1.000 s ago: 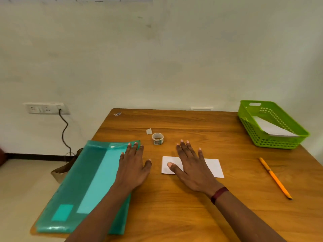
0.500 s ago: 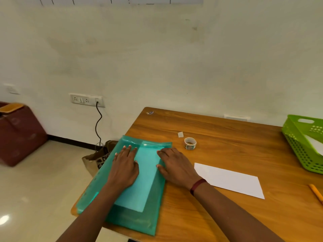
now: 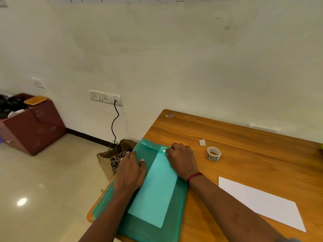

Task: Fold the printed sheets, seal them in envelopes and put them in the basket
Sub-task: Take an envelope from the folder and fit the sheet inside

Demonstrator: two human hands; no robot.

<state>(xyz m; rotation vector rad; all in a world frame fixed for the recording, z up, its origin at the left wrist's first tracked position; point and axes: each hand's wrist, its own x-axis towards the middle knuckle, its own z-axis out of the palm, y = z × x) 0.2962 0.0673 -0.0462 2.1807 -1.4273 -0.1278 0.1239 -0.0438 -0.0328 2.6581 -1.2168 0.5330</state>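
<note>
A green translucent plastic folder (image 3: pixel 153 198) lies at the table's left front corner, with a lighter sheet showing through it. My left hand (image 3: pixel 130 172) rests flat on the folder's left side. At the folder's top flap, by its white snap button (image 3: pixel 164 151), my right hand (image 3: pixel 182 158) has its fingers curled at the flap; a grip on it is unclear. A white envelope (image 3: pixel 260 201) lies flat on the table to the right. The basket is almost out of view at the right edge.
A small roll of sticker tape (image 3: pixel 213 153) and a white scrap (image 3: pixel 202 142) sit behind the folder on the wooden table (image 3: pixel 244 154). A brown paper bag (image 3: pixel 113 159) stands on the floor by the table's left edge, under a wall socket's cable. A maroon box (image 3: pixel 31 123) stands far left.
My right hand left the white envelope and moved left onto the folder, then up to its top flap. My head turned left, so the basket and the pencil slid out of view.
</note>
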